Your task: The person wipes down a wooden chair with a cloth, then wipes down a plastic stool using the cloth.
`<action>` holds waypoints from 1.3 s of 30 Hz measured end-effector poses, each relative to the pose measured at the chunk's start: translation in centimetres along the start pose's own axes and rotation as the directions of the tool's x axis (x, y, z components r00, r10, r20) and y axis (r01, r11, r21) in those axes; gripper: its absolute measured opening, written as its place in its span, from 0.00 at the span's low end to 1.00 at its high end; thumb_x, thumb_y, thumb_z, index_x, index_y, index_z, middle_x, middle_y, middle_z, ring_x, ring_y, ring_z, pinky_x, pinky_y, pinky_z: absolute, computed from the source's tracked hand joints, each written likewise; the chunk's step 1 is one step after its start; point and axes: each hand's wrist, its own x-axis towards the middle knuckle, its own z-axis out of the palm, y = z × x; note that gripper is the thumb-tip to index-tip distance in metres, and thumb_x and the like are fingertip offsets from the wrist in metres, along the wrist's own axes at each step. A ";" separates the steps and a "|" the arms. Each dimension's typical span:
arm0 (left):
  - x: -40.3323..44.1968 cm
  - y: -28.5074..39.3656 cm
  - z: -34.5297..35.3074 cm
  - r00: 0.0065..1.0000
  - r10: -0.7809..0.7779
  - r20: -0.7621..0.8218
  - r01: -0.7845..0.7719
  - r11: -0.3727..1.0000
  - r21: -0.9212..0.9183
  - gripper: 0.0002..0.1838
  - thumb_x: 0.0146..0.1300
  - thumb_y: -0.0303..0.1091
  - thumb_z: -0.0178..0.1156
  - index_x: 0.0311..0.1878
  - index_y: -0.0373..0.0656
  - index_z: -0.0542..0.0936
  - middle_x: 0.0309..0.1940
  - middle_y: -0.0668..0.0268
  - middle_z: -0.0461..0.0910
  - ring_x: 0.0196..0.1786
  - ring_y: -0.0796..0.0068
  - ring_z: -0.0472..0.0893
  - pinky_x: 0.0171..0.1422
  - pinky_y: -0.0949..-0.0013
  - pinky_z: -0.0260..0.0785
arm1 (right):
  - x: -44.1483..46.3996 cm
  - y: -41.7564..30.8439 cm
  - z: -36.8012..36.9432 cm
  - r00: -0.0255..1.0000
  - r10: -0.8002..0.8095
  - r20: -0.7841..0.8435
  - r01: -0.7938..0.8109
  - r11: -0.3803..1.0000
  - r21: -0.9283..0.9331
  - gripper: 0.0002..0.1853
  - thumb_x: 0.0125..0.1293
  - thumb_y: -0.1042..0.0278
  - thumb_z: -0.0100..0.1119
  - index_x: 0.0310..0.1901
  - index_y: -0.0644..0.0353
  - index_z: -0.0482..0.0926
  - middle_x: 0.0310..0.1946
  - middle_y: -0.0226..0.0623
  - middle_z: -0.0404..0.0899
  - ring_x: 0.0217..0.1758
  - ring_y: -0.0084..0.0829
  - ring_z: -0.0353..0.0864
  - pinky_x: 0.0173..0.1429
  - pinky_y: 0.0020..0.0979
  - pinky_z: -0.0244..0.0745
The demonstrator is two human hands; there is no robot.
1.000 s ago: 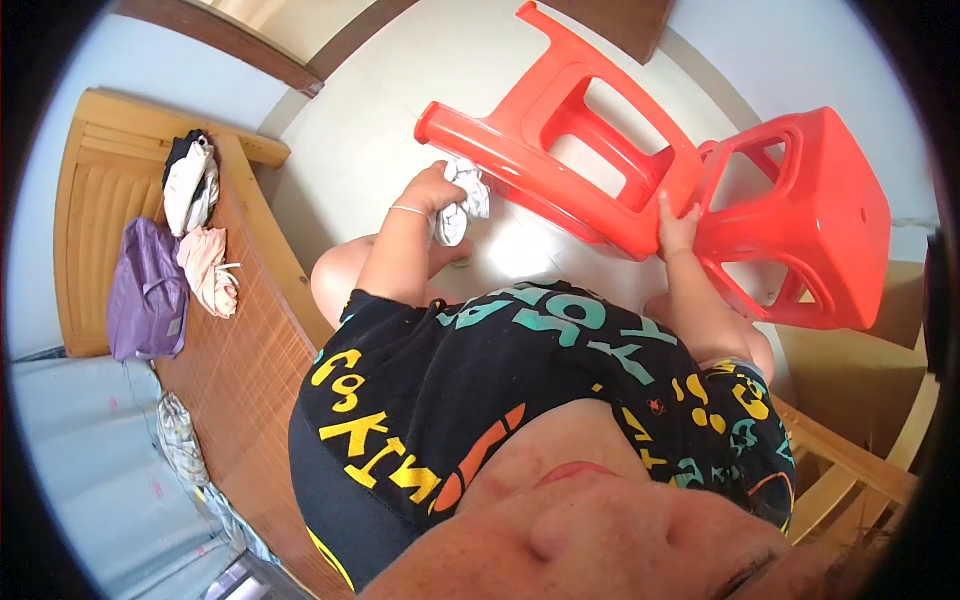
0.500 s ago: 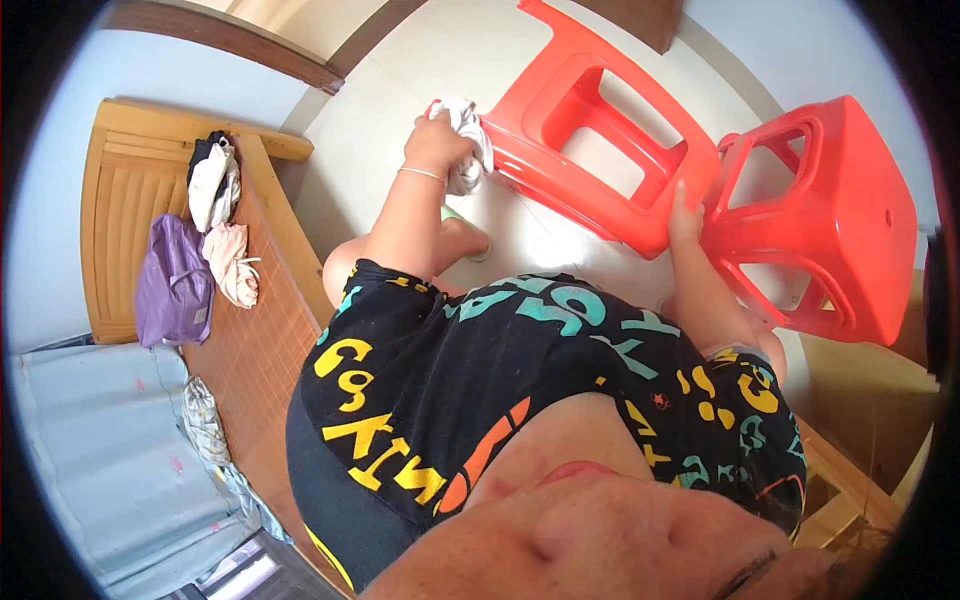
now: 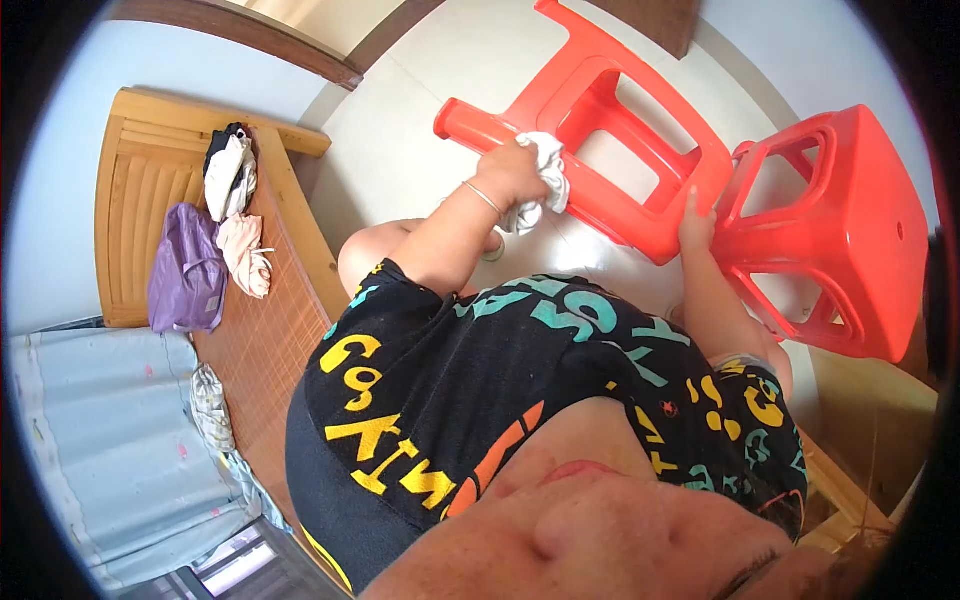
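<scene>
My left hand [image 3: 512,174] is closed round a bunched white cloth [image 3: 548,180], which lies against the near leg of a red plastic stool [image 3: 690,135]. That stool is tipped on its side, its legs toward the upper left. At its lower right edge, my right hand [image 3: 697,225] grips the plastic, with a digit lying along the surface; the other fingers are mostly hidden. A second red stool [image 3: 880,220] is beside my right forearm, close against the first.
On the left is a wooden bed [image 3: 255,350] with a slatted headboard. A purple bag [image 3: 190,270], a pink cloth [image 3: 243,255] and a white-and-black bundle [image 3: 230,175] lie on it. A light blue curtain [image 3: 110,430] hangs at lower left. Pale tiled floor [image 3: 390,130] surrounds the stools.
My left hand has moved right with the cloth, from the end of the stool's leg to farther along it, uncovering the end. My right hand keeps its hold. The whole view has shifted slightly.
</scene>
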 end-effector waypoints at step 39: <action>0.4 -12.6 -0.8 0.971 -0.089 -0.221 0.182 0.874 0.450 0.25 0.57 0.47 0.64 0.57 0.50 0.79 0.54 0.59 0.79 0.55 0.58 0.82 0.55 0.58 0.79 | -0.9 -1.3 -0.9 0.999 0.036 0.036 -0.035 0.999 -0.026 0.45 0.64 0.29 0.55 0.66 0.68 0.71 0.63 0.56 0.74 0.68 0.52 0.72 0.71 0.43 0.66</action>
